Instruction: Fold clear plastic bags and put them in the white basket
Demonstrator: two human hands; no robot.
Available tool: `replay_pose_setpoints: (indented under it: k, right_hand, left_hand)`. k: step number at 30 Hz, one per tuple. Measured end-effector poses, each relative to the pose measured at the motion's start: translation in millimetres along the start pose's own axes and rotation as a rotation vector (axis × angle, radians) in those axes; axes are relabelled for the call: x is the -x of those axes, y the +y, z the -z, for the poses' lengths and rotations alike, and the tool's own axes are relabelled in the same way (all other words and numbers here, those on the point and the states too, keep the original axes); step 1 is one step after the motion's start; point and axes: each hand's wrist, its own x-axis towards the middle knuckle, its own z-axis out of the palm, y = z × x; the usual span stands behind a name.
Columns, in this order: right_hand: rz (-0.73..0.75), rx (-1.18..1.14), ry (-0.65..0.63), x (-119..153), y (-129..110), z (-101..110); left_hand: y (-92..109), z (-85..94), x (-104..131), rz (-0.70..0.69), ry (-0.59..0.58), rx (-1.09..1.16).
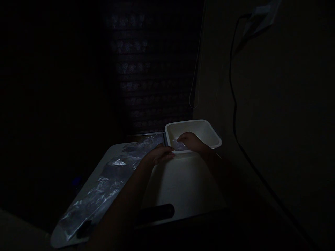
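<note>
Two bare hands are brought together at a white tub [193, 121], which is set at the far end of a pale surface [183, 188]. A piece of clear film [180, 145] is held at its upper edge by the right hand [192, 141], its fingertips drawn together just inside the tub. The left hand [162, 153] is placed at the near left corner, thumb above and fingers below; whether anything is pinched between them cannot be told in such dim light.

The film is judged very light, limp and slippery, easily creased or torn, and best taken by an edge between thumb and fingertip. The tub is judged light but stiff, best held by its rolled rim.

To the left, more sheets of shiny film [117, 170] are spread in a long, wrinkled strip, passed over by the left forearm, so they could be dragged by a low sleeve or wrist. Movement is bounded on the right by the wall, where a dark cord [235, 122] is hung, and beyond the tub by a slatted blind [146, 69]. More open room is left above the tub and over the near pale surface.
</note>
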Motion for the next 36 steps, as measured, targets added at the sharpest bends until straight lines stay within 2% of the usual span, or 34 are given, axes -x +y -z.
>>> replay_pose_setpoints:
  k: [3,5,8,11,17,20,22,24,26,28,30,32,36]
  right_hand:
    - [-0.118,0.010,0.248,-0.7,12.9,11.8]
    - [-0.205,0.032,0.310,1.7,21.9,18.6]
    - [-0.314,0.085,0.297,7.3,32.6,23.5]
    - [-0.335,0.154,0.273,12.0,38.6,23.2]
    - [-0.221,0.222,0.218,14.8,45.3,19.4]
    - [-0.142,0.212,0.203,14.4,50.5,17.4]
    - [-0.123,0.198,0.235,14.2,53.0,16.5]
    - [-0.108,0.189,0.307,14.6,52.2,16.4]
    - [-0.079,0.203,0.405,16.4,46.5,17.1]
    - [-0.037,0.234,0.497,20.4,36.2,17.4]
    - [0.005,0.265,0.527,27.0,23.3,15.2]
    - [0.053,0.294,0.464,35.2,10.8,8.7]
    - [0.144,0.359,0.199,51.2,-5.6,-16.1]
  left_hand:
    - [-0.3,-0.6,-3.2,-0.020,0.034,0.014]
    - [0.5,-2.9,-4.3,-0.045,0.073,0.029]
    - [2.7,-8.1,-5.1,-0.078,0.147,0.055]
    - [4.9,-12.1,-7.4,-0.100,0.198,0.084]
    - [1.8,-13.9,-16.8,-0.167,0.217,0.128]
    - [-0.5,-12.5,-16.5,-0.232,0.226,0.058]
    - [1.2,-7.7,-11.9,-0.272,0.271,-0.097]
    - [6.2,2.3,-2.8,-0.344,0.348,-0.384]
    - [12.5,17.2,11.1,-0.455,0.415,-0.788]
    - [17.0,34.5,28.6,-0.547,0.391,-1.214]
    - [16.8,50.5,46.6,-0.540,0.397,-1.547]
    - [11.7,62.6,61.6,-0.453,0.366,-1.766]
    - [-4.8,75.1,75.8,-0.338,0.286,-1.976]
